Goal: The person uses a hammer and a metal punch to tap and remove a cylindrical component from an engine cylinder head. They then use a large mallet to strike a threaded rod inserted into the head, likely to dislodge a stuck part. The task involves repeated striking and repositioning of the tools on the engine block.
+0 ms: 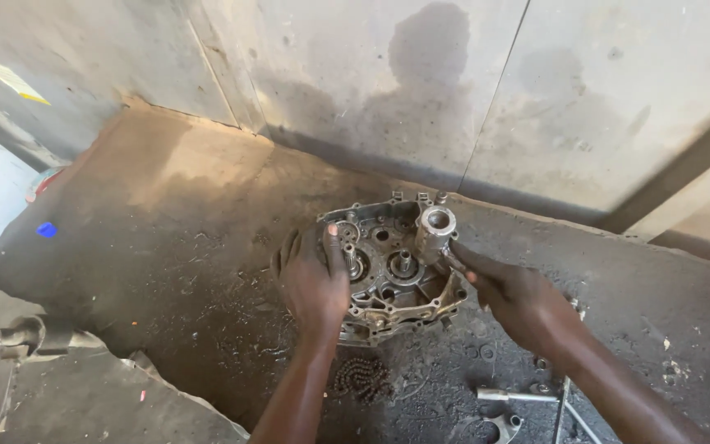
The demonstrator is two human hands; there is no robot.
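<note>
Grip: my left hand [312, 284] clasps the left rim of the grey cast-metal engine crankcase half [389, 267], thumb hooked over the edge, apparently to steady it. My right hand [513, 298] pinches narrowly at the base of the silver cylindrical sleeve [435, 230] (what its fingertips hold, I cannot tell). Location: case lies open-face up on the dirty concrete floor [166, 238], near the wall. Nearby: coiled dark chain [361, 378], metal rod tool [515, 396].

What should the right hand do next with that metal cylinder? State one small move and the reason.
Probably ease the metal cylinder straight up: the right hand already touches its base with its fingers, while the left hand steadies the engine case.
</note>
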